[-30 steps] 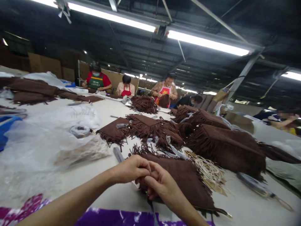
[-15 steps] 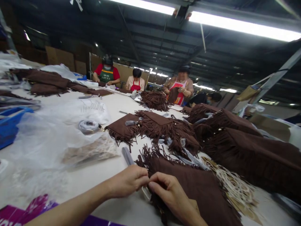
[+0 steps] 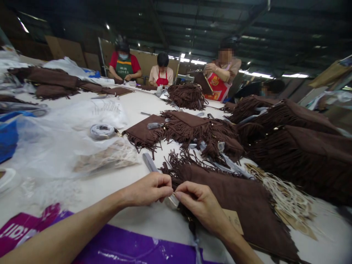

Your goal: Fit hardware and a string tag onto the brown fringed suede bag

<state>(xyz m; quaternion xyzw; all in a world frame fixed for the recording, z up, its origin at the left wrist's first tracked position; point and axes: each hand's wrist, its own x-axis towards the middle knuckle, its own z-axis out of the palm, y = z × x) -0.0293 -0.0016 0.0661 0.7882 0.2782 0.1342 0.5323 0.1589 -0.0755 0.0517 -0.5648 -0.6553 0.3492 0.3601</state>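
My left hand [image 3: 150, 189] and my right hand [image 3: 199, 205] meet fingertip to fingertip at the near corner of a brown fringed suede bag [image 3: 236, 205] lying flat on the white table [image 3: 129, 220]. Both hands are pinched shut on something small and thin between them, too small to name. A grey plastic-wrapped strap [image 3: 150, 163] runs from under my left hand toward the far side. A tan paper tag [image 3: 233, 220] lies on the bag beside my right wrist.
More brown fringed bags [image 3: 192, 134] are piled across the table's middle and right. Clear plastic bags [image 3: 68, 146] and a roll of tape [image 3: 102, 131] lie at left, cream cords [image 3: 283, 192] at right. Several people [image 3: 123, 66] work at the far end. Purple cloth [image 3: 123, 247] covers the near edge.
The camera has tilted downward, so the table fills more of the view. My hands stay together at the bag's corner; the fingertips now pinch more finely.
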